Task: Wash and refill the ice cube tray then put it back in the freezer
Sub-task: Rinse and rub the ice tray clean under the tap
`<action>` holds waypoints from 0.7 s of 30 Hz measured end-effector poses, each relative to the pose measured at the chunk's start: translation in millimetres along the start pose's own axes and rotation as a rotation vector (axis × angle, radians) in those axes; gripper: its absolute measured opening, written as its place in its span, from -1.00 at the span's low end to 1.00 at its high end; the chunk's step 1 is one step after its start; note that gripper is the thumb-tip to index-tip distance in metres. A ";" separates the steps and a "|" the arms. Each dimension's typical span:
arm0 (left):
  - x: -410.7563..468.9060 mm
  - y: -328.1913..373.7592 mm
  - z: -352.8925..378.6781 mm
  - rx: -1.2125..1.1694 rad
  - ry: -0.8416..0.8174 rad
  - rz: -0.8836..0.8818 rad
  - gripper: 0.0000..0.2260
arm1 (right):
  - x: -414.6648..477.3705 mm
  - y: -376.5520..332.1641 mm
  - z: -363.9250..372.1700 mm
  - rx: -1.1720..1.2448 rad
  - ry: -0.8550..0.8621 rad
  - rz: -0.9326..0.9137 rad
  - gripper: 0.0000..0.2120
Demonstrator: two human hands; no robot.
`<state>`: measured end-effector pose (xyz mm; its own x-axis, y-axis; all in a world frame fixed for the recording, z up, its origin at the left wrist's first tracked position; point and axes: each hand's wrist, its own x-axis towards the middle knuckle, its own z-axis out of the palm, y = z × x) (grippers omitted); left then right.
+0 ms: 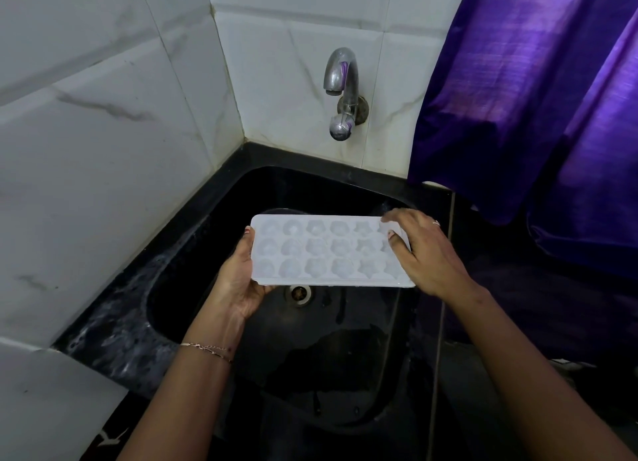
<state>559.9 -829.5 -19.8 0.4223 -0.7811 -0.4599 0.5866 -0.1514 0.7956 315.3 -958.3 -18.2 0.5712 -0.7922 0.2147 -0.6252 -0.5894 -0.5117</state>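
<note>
The black sink fills the corner. The white ice cube tray is held level above it, cups up. The left hand grips its left end from below; the right hand curls over its right end. The tap, well behind, gives no water. If the plastic is wet and slips, I think the tray falls toward the drain.

Pale ice cube tray over black sink
The tray is showing frosted white; left tiles are carrying grey veins on white; the right curtain is glowing purple.
</note>
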 end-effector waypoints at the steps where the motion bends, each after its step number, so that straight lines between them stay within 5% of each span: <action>1: -0.2 0.1 -0.4 0.006 0.007 0.005 -0.64 | -0.1 -1.8 0.4 0.001 -0.020 -0.002 -0.71; 21: 0.6 -0.9 12.7 0.064 0.039 -0.004 -0.64 | 2.5 -21.4 6.7 -0.293 0.043 -0.015 -0.54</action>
<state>550.8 -837.6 -15.7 0.4473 -0.7565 -0.4771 0.5434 -0.1939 0.8168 333.7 -946.7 -12.4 0.5628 -0.7851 0.2586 -0.7471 -0.6170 -0.2473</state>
